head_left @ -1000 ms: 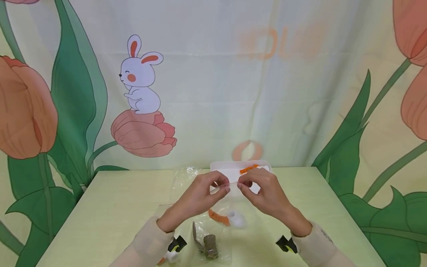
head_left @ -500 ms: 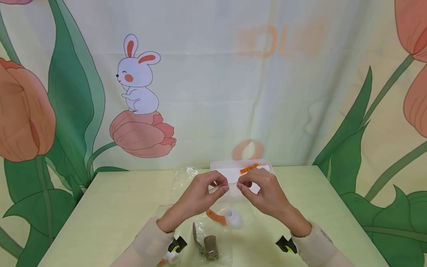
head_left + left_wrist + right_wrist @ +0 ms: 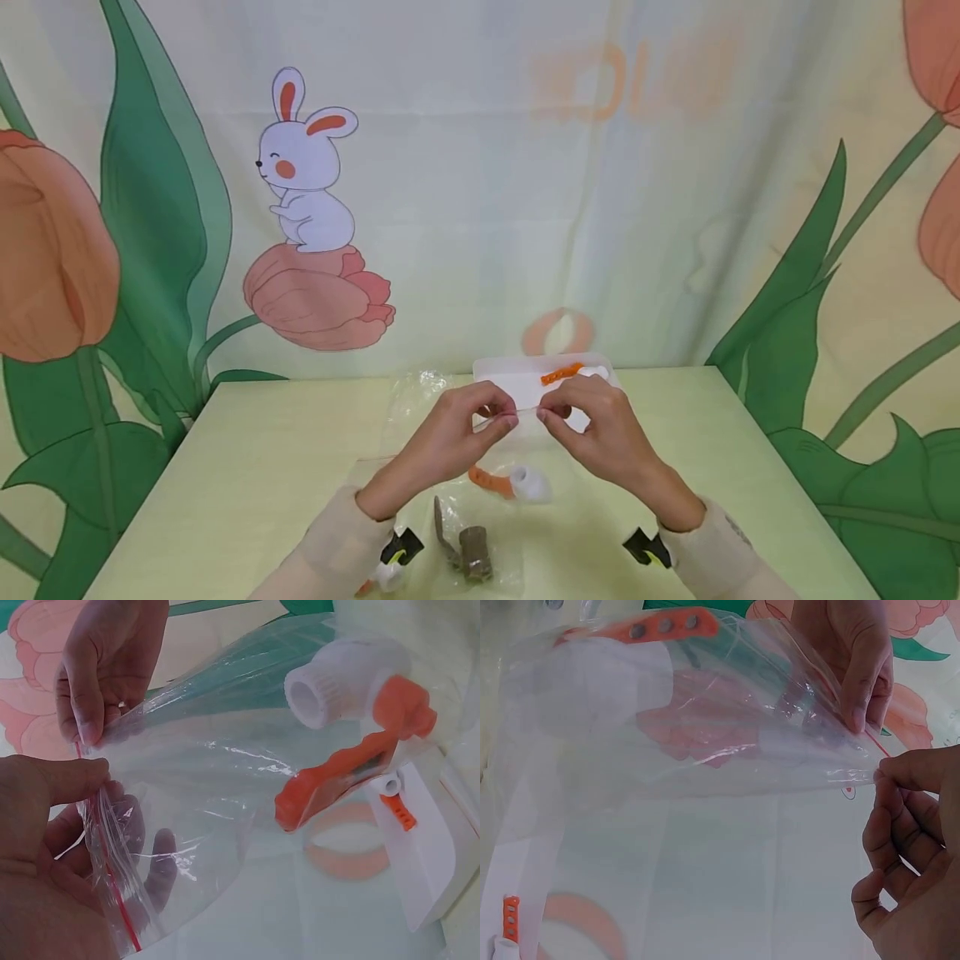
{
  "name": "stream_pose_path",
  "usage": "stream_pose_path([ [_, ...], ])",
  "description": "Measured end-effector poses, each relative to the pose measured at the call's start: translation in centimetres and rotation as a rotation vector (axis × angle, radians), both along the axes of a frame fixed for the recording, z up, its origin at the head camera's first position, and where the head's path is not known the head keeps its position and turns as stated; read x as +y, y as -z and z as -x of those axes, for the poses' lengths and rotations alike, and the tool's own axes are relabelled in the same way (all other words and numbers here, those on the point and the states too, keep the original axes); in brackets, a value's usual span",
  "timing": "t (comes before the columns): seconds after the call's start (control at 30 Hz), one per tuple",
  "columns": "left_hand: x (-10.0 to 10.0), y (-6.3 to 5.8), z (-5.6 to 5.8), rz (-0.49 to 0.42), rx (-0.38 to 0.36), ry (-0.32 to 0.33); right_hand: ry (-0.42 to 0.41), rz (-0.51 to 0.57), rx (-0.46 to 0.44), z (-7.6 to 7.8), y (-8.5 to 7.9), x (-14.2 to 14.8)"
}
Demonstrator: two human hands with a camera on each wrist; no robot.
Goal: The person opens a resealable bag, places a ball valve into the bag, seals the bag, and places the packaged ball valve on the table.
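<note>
While our left hand (image 3: 450,433) pinches the clear plastic zip bag (image 3: 187,787) at its mouth, our right hand (image 3: 592,429) pinches the opposite edge. Inside lies a white-and-orange spray trigger head (image 3: 352,727). We read no writing.

White tray (image 3: 510,372) with orange-white sprayer (image 3: 573,372) just beyond the fingers; bagged brown item (image 3: 472,554) below them; bunny backdrop (image 3: 303,167) behind.

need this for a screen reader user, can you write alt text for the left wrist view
Two hands pinch the red-striped zip edge of a clear plastic bag, the left hand low in the frame and the right hand above. Inside the bag hangs a white and orange spray trigger head.
</note>
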State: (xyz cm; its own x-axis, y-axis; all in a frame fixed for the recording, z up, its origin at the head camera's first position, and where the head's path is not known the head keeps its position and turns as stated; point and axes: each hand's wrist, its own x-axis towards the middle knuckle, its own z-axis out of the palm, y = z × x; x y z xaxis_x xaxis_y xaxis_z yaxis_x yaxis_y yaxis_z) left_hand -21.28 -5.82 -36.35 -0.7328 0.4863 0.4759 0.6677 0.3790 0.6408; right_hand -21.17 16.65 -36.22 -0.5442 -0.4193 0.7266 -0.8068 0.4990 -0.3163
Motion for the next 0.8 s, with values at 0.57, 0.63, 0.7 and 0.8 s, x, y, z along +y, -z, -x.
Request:
stream_pose_path([
  [0.57,0.40,0.42,0.16,-0.014,-0.010,0.020,0.003,0.010,-0.013,-0.37,-0.27,0.72],
  [0.63,0.28,0.52,0.23,-0.014,-0.020,0.017,0.005,0.010,-0.018,-0.39,-0.32,0.79],
  [0.7,0.16,0.62,0.27,-0.014,-0.027,0.016,0.008,0.009,-0.024,-0.46,-0.40,0.82],
  [0.8,0.08,0.78,0.28,-0.012,-0.025,0.030,0.015,0.004,-0.029,-0.53,-0.36,0.90],
])
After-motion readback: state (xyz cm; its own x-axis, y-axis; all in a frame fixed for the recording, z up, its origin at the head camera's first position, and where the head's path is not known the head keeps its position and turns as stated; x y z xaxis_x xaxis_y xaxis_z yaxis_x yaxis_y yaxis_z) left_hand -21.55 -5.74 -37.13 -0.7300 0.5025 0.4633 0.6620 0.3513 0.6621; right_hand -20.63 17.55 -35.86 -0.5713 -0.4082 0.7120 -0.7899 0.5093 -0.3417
